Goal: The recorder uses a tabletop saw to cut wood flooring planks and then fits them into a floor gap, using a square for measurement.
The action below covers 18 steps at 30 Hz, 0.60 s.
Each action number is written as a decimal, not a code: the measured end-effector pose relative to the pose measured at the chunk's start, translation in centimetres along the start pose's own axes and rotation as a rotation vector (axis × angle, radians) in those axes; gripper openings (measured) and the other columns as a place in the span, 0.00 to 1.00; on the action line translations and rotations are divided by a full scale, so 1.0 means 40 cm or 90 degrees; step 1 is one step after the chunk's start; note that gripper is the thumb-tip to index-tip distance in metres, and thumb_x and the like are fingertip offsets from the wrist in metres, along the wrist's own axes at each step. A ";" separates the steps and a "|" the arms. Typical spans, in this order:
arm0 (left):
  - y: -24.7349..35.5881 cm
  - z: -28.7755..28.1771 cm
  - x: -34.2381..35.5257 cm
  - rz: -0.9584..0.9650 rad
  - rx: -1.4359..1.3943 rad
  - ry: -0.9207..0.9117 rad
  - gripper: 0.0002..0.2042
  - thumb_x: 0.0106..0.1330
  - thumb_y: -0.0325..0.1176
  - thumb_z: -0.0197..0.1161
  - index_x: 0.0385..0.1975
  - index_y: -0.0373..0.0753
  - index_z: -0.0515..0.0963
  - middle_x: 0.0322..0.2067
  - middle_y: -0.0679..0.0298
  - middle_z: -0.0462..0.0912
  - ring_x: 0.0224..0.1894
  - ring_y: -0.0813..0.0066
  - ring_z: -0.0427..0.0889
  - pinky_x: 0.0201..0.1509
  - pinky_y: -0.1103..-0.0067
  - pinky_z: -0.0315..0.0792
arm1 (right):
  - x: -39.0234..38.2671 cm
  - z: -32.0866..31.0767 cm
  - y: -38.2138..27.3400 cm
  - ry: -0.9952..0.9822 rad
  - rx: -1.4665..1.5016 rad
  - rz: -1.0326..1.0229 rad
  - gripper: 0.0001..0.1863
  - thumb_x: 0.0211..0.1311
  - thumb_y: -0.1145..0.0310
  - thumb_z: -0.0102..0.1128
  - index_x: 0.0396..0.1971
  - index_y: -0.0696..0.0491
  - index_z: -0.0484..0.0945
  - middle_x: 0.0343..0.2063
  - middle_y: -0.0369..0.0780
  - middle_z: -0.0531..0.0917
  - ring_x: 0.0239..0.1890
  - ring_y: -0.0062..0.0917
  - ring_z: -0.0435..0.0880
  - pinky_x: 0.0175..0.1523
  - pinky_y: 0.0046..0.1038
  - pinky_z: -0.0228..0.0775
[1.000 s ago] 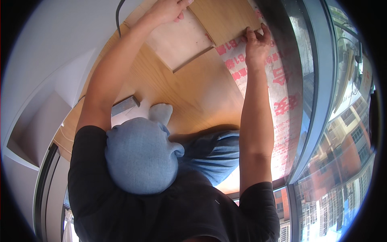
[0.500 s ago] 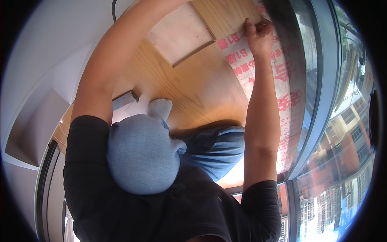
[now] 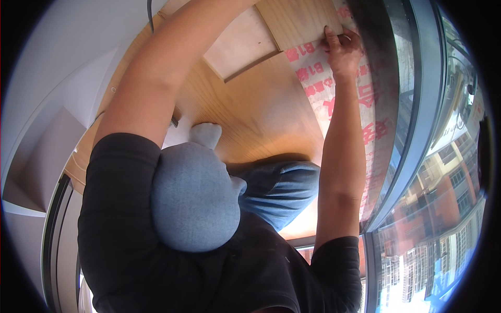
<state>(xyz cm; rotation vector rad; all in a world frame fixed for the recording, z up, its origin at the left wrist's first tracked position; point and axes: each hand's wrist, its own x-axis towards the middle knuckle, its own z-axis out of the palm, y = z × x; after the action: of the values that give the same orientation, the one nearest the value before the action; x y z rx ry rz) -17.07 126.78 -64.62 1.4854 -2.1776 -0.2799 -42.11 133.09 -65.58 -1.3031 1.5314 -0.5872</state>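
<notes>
My right hand (image 3: 344, 55) is at the far right, its thumb and curled fingers closed on the edge of a wood-grain board (image 3: 297, 25). That board lies partly over a larger wood-grain panel (image 3: 250, 107) and beside a pale sheet with red printing (image 3: 336, 104). Left of the board is a rectangular opening (image 3: 240, 44) in the panel, with a pale surface inside. My left forearm (image 3: 156, 68) reaches over the panel and passes out at the top edge, so my left hand is out of view.
My knee in blue denim (image 3: 195, 198) and a grey sock (image 3: 205, 134) rest on the panel. A dark-framed window (image 3: 409, 115) runs along the right, with buildings outside. A white wall (image 3: 78, 57) curves along the left, and a dark cable (image 3: 150, 15) hangs near the top.
My left arm has shifted to the right and covers most of a grey metal bar. The board and my right hand appear slightly farther right, as the whole view has moved a little.
</notes>
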 end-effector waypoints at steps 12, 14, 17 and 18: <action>0.009 -0.010 -0.035 -0.045 0.055 -0.028 0.16 0.73 0.44 0.51 0.50 0.46 0.81 0.49 0.56 0.78 0.58 0.61 0.72 0.60 0.63 0.60 | -0.030 0.006 -0.019 -0.063 -0.015 0.028 0.31 0.60 0.60 0.73 0.52 0.64 0.68 0.28 0.41 0.86 0.26 0.19 0.82 0.32 0.21 0.73; 0.009 0.005 -0.035 -0.048 0.059 -0.039 0.15 0.72 0.43 0.51 0.49 0.46 0.81 0.50 0.57 0.77 0.57 0.63 0.72 0.59 0.63 0.60 | -0.041 0.009 -0.030 -0.059 0.019 0.045 0.30 0.61 0.60 0.72 0.53 0.64 0.69 0.29 0.41 0.86 0.27 0.18 0.82 0.33 0.21 0.73; 0.009 -0.002 -0.033 -0.042 0.057 -0.022 0.16 0.72 0.44 0.52 0.49 0.45 0.81 0.50 0.57 0.77 0.58 0.63 0.71 0.59 0.62 0.60 | -0.043 0.012 -0.049 -0.052 -0.073 0.019 0.28 0.63 0.60 0.70 0.57 0.60 0.72 0.31 0.40 0.86 0.30 0.20 0.82 0.35 0.23 0.73; 0.008 -0.006 -0.031 -0.049 0.052 -0.028 0.16 0.72 0.44 0.52 0.48 0.44 0.82 0.49 0.57 0.77 0.58 0.63 0.71 0.58 0.62 0.60 | -0.040 0.020 -0.051 -0.051 -0.070 0.011 0.28 0.63 0.60 0.70 0.57 0.60 0.72 0.31 0.40 0.86 0.30 0.20 0.82 0.35 0.23 0.73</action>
<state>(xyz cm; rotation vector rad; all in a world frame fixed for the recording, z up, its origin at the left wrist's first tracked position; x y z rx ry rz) -16.85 128.07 -64.64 1.6236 -2.1925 -0.2545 -40.62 134.14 -63.55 -1.3781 1.5259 -0.4400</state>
